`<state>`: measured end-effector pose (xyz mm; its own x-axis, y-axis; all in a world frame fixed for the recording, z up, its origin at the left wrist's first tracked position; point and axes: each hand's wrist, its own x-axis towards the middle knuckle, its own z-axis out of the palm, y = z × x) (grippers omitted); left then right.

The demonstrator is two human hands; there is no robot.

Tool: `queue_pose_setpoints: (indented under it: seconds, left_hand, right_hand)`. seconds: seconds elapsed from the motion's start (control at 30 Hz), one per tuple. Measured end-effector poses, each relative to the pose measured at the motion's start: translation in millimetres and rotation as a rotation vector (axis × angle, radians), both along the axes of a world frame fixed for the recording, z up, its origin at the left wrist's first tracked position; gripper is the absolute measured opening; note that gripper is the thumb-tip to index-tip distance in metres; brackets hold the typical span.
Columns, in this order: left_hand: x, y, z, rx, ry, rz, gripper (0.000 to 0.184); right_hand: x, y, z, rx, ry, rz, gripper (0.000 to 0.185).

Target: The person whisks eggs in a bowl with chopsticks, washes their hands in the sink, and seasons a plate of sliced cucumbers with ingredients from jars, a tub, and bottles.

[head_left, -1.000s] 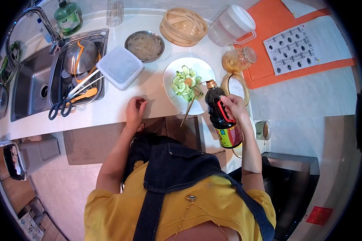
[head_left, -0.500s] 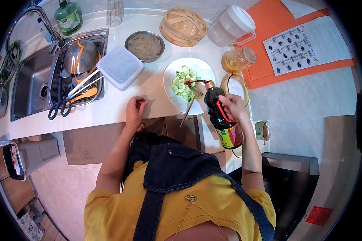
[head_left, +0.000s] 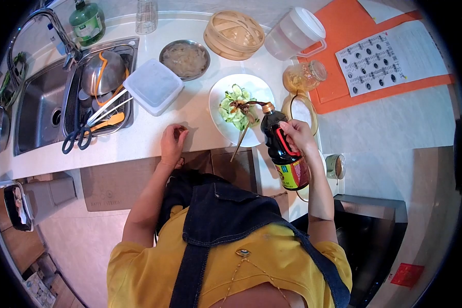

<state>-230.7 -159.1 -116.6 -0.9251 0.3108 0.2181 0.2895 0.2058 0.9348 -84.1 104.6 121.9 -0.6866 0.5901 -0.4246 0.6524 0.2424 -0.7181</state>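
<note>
My right hand (head_left: 299, 136) grips the red-edged handle of a large soy sauce bottle (head_left: 288, 167), tilted with its gold neck to the left. Dark soy sauce runs from the mouth onto sliced cucumber (head_left: 234, 105) in a white plate (head_left: 264, 87). A spoon (head_left: 237, 147) leans in the plate, its handle reaching past the counter edge; its bowl is partly hidden by cucumber. At the counter's front edge, left of the plate, my left hand (head_left: 173, 142) rests with fingers loosely curled and nothing visible in them.
Behind the plate are a metal bowl of pale strips (head_left: 185, 59), a bamboo steamer (head_left: 234, 36) and a water pitcher (head_left: 296, 33). A lidded plastic box (head_left: 153, 84) stands beside the sink (head_left: 38, 110). A glass jar (head_left: 305, 76) and a white-filled container (head_left: 300, 110) sit near the bottle.
The dark sauce stream has thickened and darkened, and more sauce shows on the cucumber. Both hands and the bottle stay nearly where they were.
</note>
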Motion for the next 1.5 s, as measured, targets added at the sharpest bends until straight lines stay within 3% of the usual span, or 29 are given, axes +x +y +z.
queue_pose_setpoints:
  seconds: [0.87, 1.0, 1.07, 1.2, 1.27, 1.37, 1.5]
  left_hand:
    - [2.4, -1.9, 9.8, -0.012, 0.043, 0.01, 0.021]
    - [3.0, -1.0, 11.6, -0.004, 0.038, -0.016, 0.027]
    - [5.6, -0.8, 18.9, 0.106, -0.113, -0.043, 0.03]
    - [7.6, 5.9, 25.5, 0.229, -0.137, -0.013, 0.04]
    - [11.2, 14.9, 39.0, 0.49, -0.011, -0.111, 0.042]
    - [15.9, 33.8, 75.3, 0.656, -0.052, -0.308, 0.042]
    - [36.4, 69.6, 118.6, 0.606, -0.27, -0.621, 0.039]
  right_hand:
    - [21.7, 5.1, -7.6, -0.005, 0.01, -0.048, 0.034]
    - [38.3, 7.3, -9.5, -0.14, 0.238, -0.112, 0.029]
    - [47.0, 6.2, -10.5, -0.192, 0.325, -0.149, 0.027]
    - [64.4, 7.2, -20.0, -0.283, 0.541, -0.194, 0.022]
    - [76.9, 7.9, -32.1, -0.275, 0.744, -0.247, 0.02]
    - [93.5, 7.5, -41.4, -0.273, 0.876, -0.275, 0.022]
    - [117.1, 17.0, -64.8, -0.304, 1.074, -0.321, 0.028]
